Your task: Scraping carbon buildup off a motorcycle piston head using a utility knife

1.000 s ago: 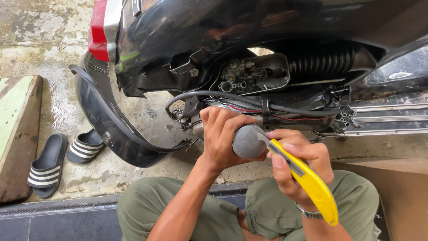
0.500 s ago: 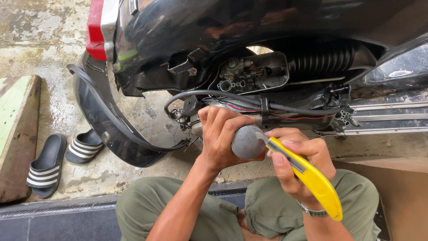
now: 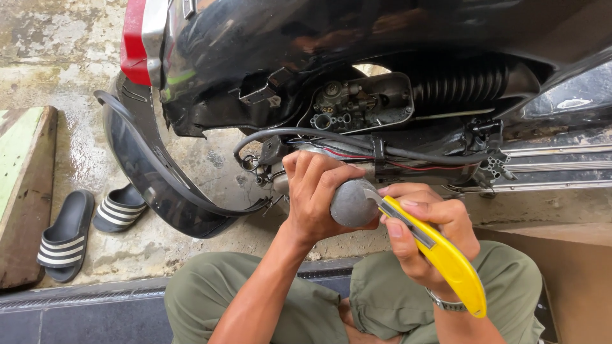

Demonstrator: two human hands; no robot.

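My left hand [image 3: 313,191] wraps around a grey rounded rubber part [image 3: 352,204] just below the open side of a black scooter [image 3: 357,70]. My right hand [image 3: 426,237] grips a yellow utility knife [image 3: 446,256], whose blade tip touches the right side of the grey part. Both hands sit above my knees in olive trousers. Black cables [image 3: 331,137] and red wires run along the scooter frame right behind my left fingers.
A loose black curved fender panel [image 3: 143,169] leans under the scooter's red tail light [image 3: 134,44]. Two black striped slippers [image 3: 67,234] lie on wet concrete at left, beside a green-topped wooden board [image 3: 22,178]. A brown cardboard sheet [image 3: 574,274] lies at right.
The hands, the grey part and the knife stay almost where they were. The view shifts slightly; the knife handle sits a little lower.
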